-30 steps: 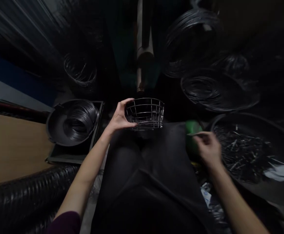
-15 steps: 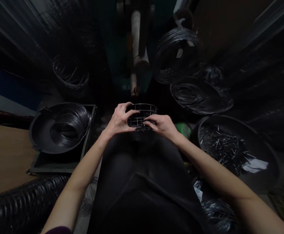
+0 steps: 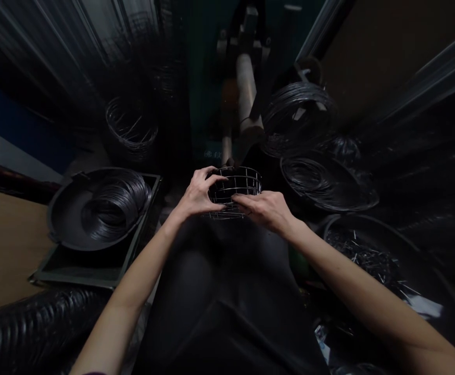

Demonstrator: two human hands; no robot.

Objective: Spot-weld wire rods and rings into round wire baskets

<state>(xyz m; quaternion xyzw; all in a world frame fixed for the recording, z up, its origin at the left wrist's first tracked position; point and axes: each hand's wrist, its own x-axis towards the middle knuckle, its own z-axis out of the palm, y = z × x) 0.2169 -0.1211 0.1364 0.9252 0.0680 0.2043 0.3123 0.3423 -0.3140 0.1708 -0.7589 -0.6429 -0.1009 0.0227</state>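
Note:
A small round wire basket (image 3: 240, 181) of thin metal rods sits over my knees at the frame's centre. My left hand (image 3: 198, 195) grips its left side, fingers curled over the rim. My right hand (image 3: 267, 210) is closed on its lower right edge, fingers pinched at the wires. Whether a loose wire piece is in those fingers I cannot make out. My dark trousers (image 3: 227, 281) fill the lower middle.
A dark pan with a wire coil (image 3: 102, 208) rests on a tray at the left. At the right stands a round bin of short cut wire pieces (image 3: 371, 260). More wire coils (image 3: 301, 120) and a machine roller (image 3: 247, 94) lie ahead. Corrugated hose (image 3: 28, 328) lies lower left.
My right hand came from the bin side, where it held a thin piece, over to the basket and closed on its right edge. The left hand kept its grip.

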